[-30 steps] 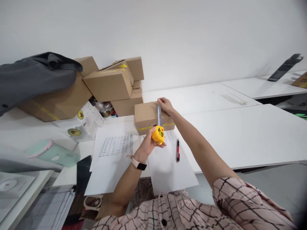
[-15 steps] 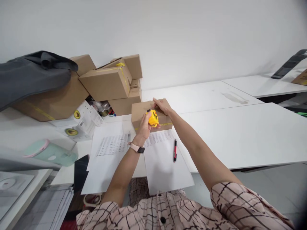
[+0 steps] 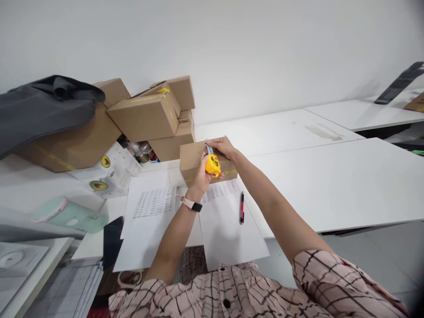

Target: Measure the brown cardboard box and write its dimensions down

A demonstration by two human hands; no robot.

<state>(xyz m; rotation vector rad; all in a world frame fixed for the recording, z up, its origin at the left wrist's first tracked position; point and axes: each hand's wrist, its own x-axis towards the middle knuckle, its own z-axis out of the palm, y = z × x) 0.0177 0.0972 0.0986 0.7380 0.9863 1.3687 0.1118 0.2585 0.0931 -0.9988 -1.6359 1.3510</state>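
A yellow tape measure (image 3: 213,165) is gripped in my left hand (image 3: 201,174), over the front of a closed cardboard box (image 3: 192,155). A short length of its blade (image 3: 210,149) sticks out away from me across the box top. At the blade's far end, my right hand (image 3: 223,146) pinches the tip between thumb and fingers. Printed sheets (image 3: 232,234) lie in front of the box, and a red and black pen (image 3: 242,207) rests on one of them.
Stacked cardboard boxes (image 3: 142,115) stand at the back left, a dark grey cloth (image 3: 46,115) over some. White boxes with avocado pictures (image 3: 112,172) and a mint green tumbler (image 3: 73,215) are to the left. White tabletops (image 3: 314,176) extend right, towards a dark upright object (image 3: 397,84).
A short piece of blade now shows out of the tape measure. My right hand has closed on its end, and my left hand has shifted slightly down with the case.
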